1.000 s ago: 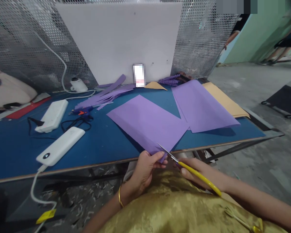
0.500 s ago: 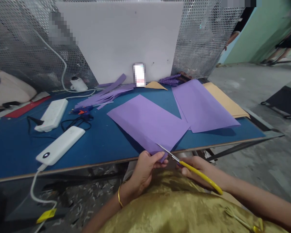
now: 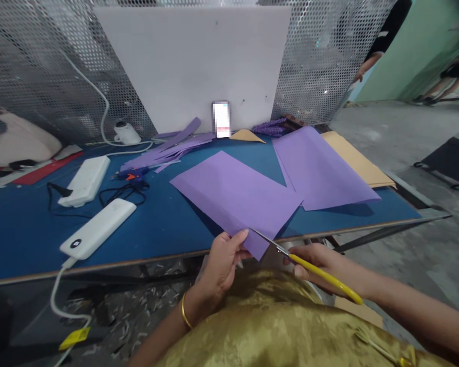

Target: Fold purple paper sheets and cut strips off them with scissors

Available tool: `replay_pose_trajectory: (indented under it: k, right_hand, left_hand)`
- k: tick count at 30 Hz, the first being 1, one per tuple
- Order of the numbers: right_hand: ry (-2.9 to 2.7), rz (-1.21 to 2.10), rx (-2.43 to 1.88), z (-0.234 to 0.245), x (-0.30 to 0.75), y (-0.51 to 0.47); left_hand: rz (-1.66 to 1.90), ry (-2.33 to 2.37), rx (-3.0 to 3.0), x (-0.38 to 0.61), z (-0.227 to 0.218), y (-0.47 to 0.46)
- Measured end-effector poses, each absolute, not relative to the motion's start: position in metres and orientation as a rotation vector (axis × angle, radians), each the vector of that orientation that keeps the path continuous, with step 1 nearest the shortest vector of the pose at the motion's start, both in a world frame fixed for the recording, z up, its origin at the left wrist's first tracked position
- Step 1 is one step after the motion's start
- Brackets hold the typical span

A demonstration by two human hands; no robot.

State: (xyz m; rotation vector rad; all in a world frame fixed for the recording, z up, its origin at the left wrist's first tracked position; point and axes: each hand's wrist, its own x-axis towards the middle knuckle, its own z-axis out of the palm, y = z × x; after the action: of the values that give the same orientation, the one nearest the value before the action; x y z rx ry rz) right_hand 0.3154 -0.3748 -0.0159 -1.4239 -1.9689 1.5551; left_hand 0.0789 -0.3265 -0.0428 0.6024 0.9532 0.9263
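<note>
A sheet of purple paper [image 3: 237, 191] lies partly on the blue table, its near corner sticking out past the front edge. My left hand [image 3: 225, 257] pinches the sheet's near left edge between thumb and fingers. Yellow-handled scissors [image 3: 306, 266] are in my right hand [image 3: 321, 262], fingers closed round the handle. Their blades point up and left and reach over the paper near its corner, the tip close to my left thumb. Whether the blades have the paper between them, I cannot tell.
On the blue table [image 3: 168, 219] are more purple sheets [image 3: 321, 168], tan paper [image 3: 359, 163], purple strips [image 3: 176, 148], a glue gun [image 3: 135, 175], a white power bank [image 3: 99, 229] and a white power strip [image 3: 86, 181]. A phone [image 3: 222, 120] leans on the white board [image 3: 199, 61]. Another person's hand [image 3: 361, 71] shows behind.
My left hand has shifted left along the paper's edge, leaving the near corner uncovered. My right hand and the scissors have moved slightly right.
</note>
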Motion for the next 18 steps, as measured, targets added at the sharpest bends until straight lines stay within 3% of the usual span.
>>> replay_pose_trajectory:
  k: [18]
  right_hand:
    - [-2.010, 1.488, -1.372, -0.014, 0.301, -0.369]
  left_hand:
    - [0.942, 0.964, 0.623, 0.079, -0.046, -0.330]
